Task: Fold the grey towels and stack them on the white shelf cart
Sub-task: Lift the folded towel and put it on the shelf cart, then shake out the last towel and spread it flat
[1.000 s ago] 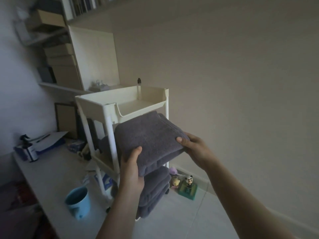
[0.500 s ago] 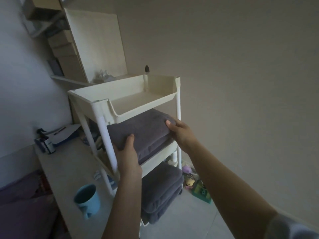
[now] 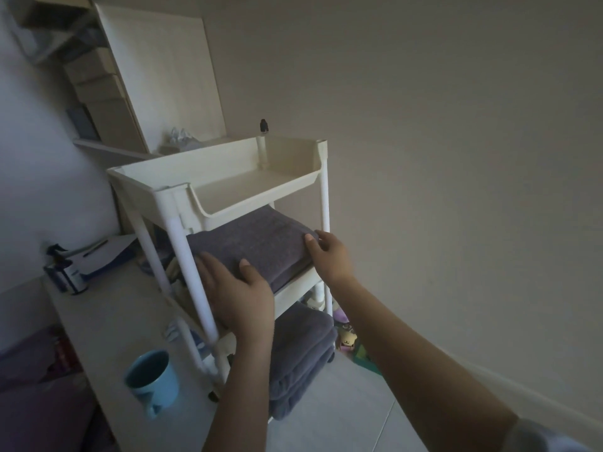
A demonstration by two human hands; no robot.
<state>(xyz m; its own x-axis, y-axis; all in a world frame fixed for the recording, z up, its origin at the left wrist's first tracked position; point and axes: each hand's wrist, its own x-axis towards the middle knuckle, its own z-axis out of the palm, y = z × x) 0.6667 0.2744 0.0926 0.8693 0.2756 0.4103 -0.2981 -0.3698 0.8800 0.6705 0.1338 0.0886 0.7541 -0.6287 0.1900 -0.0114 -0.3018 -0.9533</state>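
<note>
Folded grey towel (image 3: 257, 244) sits on the middle tier of the white cart (image 3: 228, 177), under the top tray, its near edge just over the tier's front lip

Left hand (image 3: 239, 296) lies flat on the towel's near-left corner, fingers spread, thumb on top of the fabric. Palm contact only, nothing pinched: hand is loose, not grasping

Right hand (image 3: 329, 254) is at the towel's right end next to the cart's front-right post. Fingertips (image 3: 309, 239) touch the top edge of the fold, fingers slightly curled. Light touch, no closed grip visible

Bottom tier holds a stack of folded grey towels (image 3: 301, 357), at least two, bulging out past the tier's front

Top tray holds no towels; a small dark-capped bottle (image 3: 263, 126) shows just behind its back rim

Cart stands beside a pale desk (image 3: 107, 318). On the desk: blue mug (image 3: 152, 381) near the cart's foot, papers on a blue folder (image 3: 104, 252) further back, a small can (image 3: 67, 278) beside them

On the floor right of the cart, small toy figures (image 3: 347, 337), detail too dim to make out
</note>
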